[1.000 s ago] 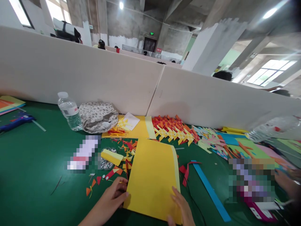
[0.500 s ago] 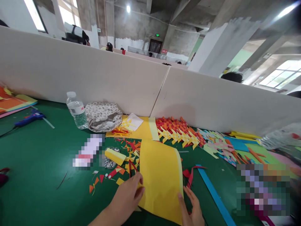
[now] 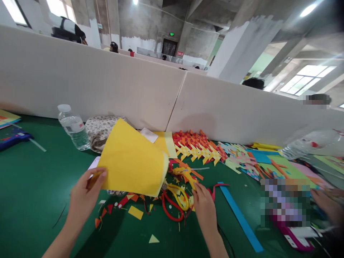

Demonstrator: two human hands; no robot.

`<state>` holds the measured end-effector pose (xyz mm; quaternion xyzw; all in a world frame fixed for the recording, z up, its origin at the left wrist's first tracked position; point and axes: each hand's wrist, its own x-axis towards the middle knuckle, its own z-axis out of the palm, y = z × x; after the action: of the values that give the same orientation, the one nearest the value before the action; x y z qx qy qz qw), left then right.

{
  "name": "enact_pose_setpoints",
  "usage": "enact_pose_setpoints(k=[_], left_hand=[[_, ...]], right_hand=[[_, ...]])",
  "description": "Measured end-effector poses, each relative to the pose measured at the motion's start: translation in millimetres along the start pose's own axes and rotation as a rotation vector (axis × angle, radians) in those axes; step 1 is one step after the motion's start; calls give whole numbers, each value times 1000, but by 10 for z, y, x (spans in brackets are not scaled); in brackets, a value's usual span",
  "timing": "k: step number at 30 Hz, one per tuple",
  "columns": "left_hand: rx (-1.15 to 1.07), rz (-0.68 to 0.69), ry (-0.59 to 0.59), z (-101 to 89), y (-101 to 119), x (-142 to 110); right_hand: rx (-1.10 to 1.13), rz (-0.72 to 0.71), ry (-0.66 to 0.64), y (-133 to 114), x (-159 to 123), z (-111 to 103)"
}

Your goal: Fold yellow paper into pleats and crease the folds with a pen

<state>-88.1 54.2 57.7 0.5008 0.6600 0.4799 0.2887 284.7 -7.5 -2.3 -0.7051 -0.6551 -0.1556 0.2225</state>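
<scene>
My left hand (image 3: 90, 186) pinches the lower left corner of a yellow paper sheet (image 3: 134, 161), which it holds raised and curling above the table. My right hand (image 3: 202, 200) has its fingers closed on the handle of a yellow glue gun (image 3: 185, 173) lying among the paper scraps. Between the hands lies a pair of scissors with red and yellow handles (image 3: 177, 195); its blades are partly hidden under the sheet. Orange, red and yellow paper scraps (image 3: 135, 212) are scattered around. A blue paper strip (image 3: 239, 215) lies to the right of my right hand.
A water bottle (image 3: 73, 129) and a patterned cloth bag (image 3: 98, 132) stand against the white partition (image 3: 129, 86). Woven red and yellow paper fish (image 3: 197, 147) lie at the back. Far left is a blue glue gun (image 3: 16, 139). Another person's hand (image 3: 329, 204) shows at the right edge.
The yellow sheet has been lifted and swung left in my left hand, baring the scissors and yellow glue gun. My right hand has let go of the sheet and taken the glue gun's handle.
</scene>
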Motion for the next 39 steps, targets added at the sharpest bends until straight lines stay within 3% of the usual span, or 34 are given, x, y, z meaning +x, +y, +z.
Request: enact_pose_setpoints(k=[6, 10, 17, 22, 26, 32, 36, 39], left_hand=[[-146, -153, -160, 64, -396, 130], [-137, -164, -200, 84, -487, 138], [-128, -181, -219, 113, -523, 107], [-157, -218, -277, 124, -452, 102], [-43, -189, -329, 117, -371, 127], [-88, -70, -235, 19, 15, 114], [-185, -60, -204, -32, 285, 152], [-267, -60, -251, 4, 384, 245]], right_hand=[[-33, -58, -20, 114, 101, 37], [-110, -94, -45, 61, 90, -14], [-138, -24, -34, 21, 199, 31], [-113, -10, -35, -96, 353, 0], [-21, -115, -111, -338, 457, 34], [22, -126, -205, -391, 617, 158], [36, -89, -190, -417, 504, 81], [99, -159, -229, -577, 256, 13]])
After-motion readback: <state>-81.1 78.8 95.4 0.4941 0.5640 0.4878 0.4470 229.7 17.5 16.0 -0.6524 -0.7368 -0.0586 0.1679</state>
